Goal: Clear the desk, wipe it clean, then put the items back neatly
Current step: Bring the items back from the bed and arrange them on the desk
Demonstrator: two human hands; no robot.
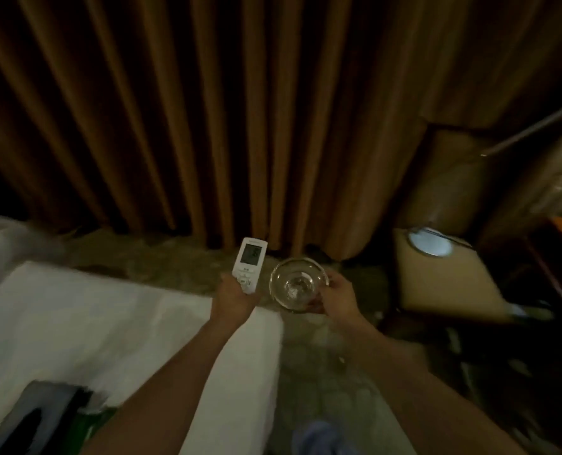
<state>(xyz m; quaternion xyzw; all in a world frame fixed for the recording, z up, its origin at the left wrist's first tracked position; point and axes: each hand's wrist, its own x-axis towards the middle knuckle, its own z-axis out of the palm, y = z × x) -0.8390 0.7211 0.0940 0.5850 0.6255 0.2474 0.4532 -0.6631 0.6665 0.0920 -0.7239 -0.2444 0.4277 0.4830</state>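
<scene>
Carrying both items calls for level, steady hands: the left hand [232, 298] grips the white remote [249, 264], the right hand [337, 298] pinches the glass ashtray [297, 284] by its rim, above the floor beside the bed [92, 323].

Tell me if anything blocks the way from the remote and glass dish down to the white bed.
Nothing visible does. The left hand holds the remote and the right hand holds the glass dish, both just past the bed corner, whose nearby white surface lies bare.
</scene>
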